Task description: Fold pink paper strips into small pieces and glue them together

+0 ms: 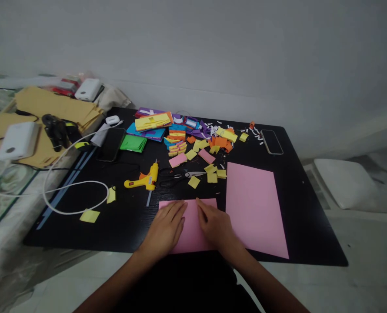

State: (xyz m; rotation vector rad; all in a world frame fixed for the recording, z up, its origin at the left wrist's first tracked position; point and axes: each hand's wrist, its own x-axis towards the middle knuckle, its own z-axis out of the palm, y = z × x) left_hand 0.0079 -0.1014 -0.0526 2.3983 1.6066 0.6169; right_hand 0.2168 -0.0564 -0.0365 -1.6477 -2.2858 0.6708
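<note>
From my remote seat, both hands lie flat on a small pink sheet (191,228) at the near edge of the black table (311,208). My left hand (167,228) is spread open, palm down, with its fingers pointing away over the sheet's left part. My right hand (218,226) is just as open and presses the right part. Neither hand is closed around anything, and the paper is only held down under the palms. A larger pink sheet (255,208) lies just beside it to the right, flat on the table. Beyond the hands, a yellow glue gun (143,179) and black-handled scissors (177,176) lie side by side among loose yellow squares (212,177). Farther back is a pile of cut coloured paper (177,130), with a dark phone (271,141) to its right. A white cable (76,191) loops across the table's left side, near a yellow scrap (89,215)
</note>
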